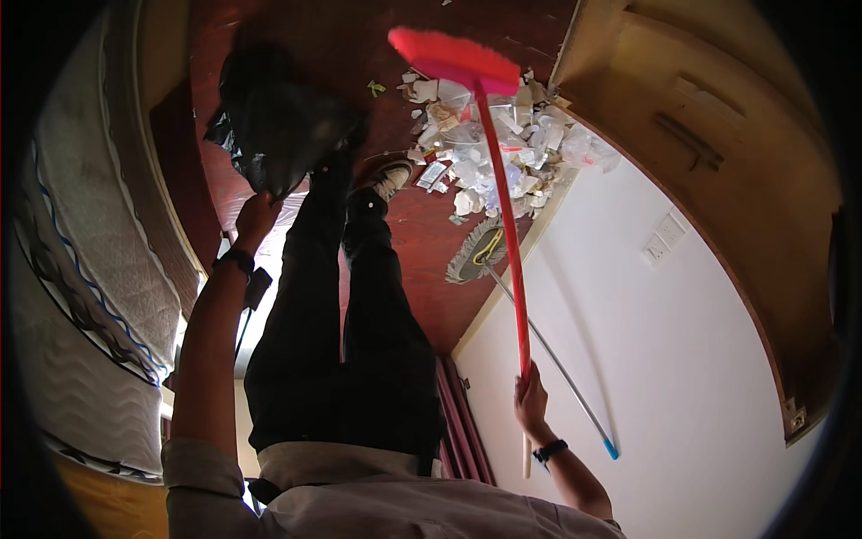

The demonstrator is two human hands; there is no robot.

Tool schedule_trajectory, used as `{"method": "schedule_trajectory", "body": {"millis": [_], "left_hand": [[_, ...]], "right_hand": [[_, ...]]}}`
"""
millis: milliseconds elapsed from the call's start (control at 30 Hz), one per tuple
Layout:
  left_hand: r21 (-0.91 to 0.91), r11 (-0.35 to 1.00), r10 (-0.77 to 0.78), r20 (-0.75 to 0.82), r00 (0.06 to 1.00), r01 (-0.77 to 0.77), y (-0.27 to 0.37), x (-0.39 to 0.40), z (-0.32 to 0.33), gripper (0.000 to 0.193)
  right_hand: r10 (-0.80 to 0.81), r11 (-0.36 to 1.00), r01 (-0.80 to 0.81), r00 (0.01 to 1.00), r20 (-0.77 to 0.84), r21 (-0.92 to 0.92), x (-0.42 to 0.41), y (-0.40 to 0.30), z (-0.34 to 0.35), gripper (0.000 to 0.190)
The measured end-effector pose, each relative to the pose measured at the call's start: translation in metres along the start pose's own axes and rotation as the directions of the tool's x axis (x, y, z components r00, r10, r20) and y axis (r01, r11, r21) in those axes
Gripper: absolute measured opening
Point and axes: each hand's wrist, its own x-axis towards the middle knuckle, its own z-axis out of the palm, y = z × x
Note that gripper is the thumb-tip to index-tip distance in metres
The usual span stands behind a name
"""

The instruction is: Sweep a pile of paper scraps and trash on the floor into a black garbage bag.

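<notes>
My left hand (258, 214) grips the gathered edge of a black plastic bag (279, 114), which hangs over the floor beside my legs. How full the bag is cannot be seen. In my right hand (532, 401) is the red handle (504, 195) of a broom, held near its upper end. The broom's pink-red bristle head (454, 57) is at the far side of a litter heap (495, 141) and partly covers it. Crumpled paper, clear plastic film and wrappers make up the heap, which lies against the wall and a wooden cabinet.
A grey-fringed flat mop (478, 252) rests on the red floor (431, 296), its metal pole (566, 370) leaning along the white wall (673, 350). The wooden cabinet (640, 74) stands right of the heap. A mattress (101, 202) lines the left side. My shoe (392, 178) is close to the litter.
</notes>
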Motion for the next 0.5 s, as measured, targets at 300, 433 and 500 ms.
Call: {"method": "schedule_trajectory", "body": {"millis": [300,433,500], "left_hand": [[-0.065,0.997,-0.037,-0.087,0.996,0.031,0.034,0.018,0.004,0.032],[-0.116,0.991,-0.078,-0.134,0.988,0.063,0.050,0.016,0.018,0.033],[-0.121,0.990,-0.090,-0.117,0.989,0.075,0.067,0.014,0.018,0.033]], "right_hand": [[-0.182,0.978,0.198,0.963,-0.200,0.067,0.133,-0.031,0.115,0.048],[0.135,0.990,-0.132,0.990,0.049,-0.056,0.102,0.009,0.126,0.037],[0.143,0.983,-0.138,0.989,0.028,-0.125,0.080,0.044,0.125,0.037]]}}
